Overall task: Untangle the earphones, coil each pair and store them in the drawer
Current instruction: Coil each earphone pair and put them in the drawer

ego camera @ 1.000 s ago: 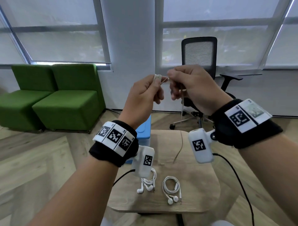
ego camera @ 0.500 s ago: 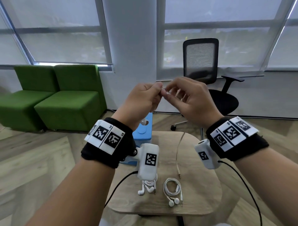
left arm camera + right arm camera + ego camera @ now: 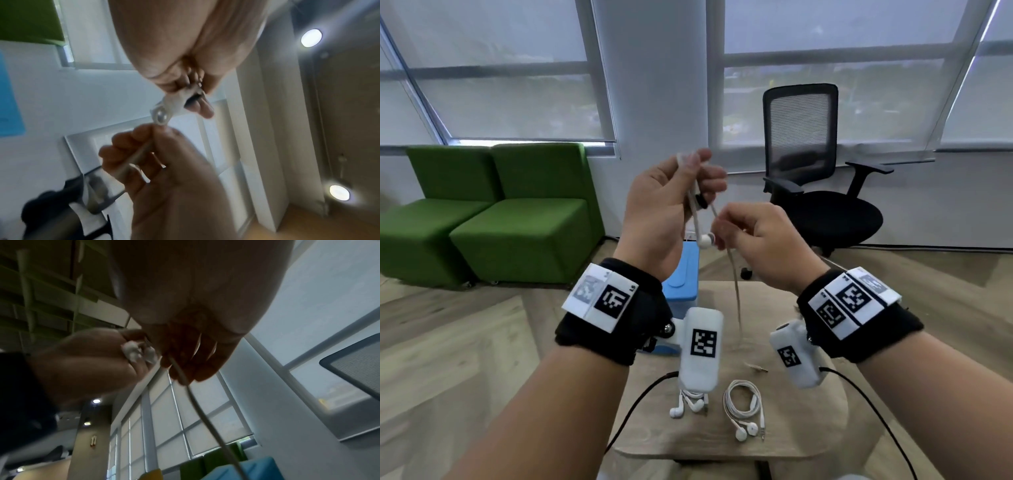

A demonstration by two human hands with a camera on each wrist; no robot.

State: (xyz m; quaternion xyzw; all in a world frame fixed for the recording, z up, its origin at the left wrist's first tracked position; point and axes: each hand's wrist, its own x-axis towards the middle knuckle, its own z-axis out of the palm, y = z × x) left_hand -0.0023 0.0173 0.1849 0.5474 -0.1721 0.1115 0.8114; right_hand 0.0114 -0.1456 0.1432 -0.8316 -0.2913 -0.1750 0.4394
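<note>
Both hands are raised above the small wooden table [image 3: 804,428]. My left hand [image 3: 688,185] pinches the upper part of a white earphone cable, and an earbud [image 3: 704,240] dangles below it, seen close up as the earbud [image 3: 161,116]. My right hand [image 3: 729,229] pinches the same cable [image 3: 736,291] just beneath, and the rest hangs down to its plug [image 3: 756,367] on the table. In the right wrist view the cable [image 3: 197,404] runs out from the curled fingers. Two more white pairs lie on the table: one pair [image 3: 688,404] partly under my left wrist camera, one coiled pair [image 3: 743,407].
A blue drawer box [image 3: 683,274] stands at the table's far left edge, behind my left wrist. Green sofas [image 3: 493,219] are on the left and a black office chair [image 3: 815,192] is at the back right. Black camera leads hang from both wrists.
My left hand has risen and my right hand has dropped below it, sliding down the cable. An earbud now dangles between them. The plug end lies on the table.
</note>
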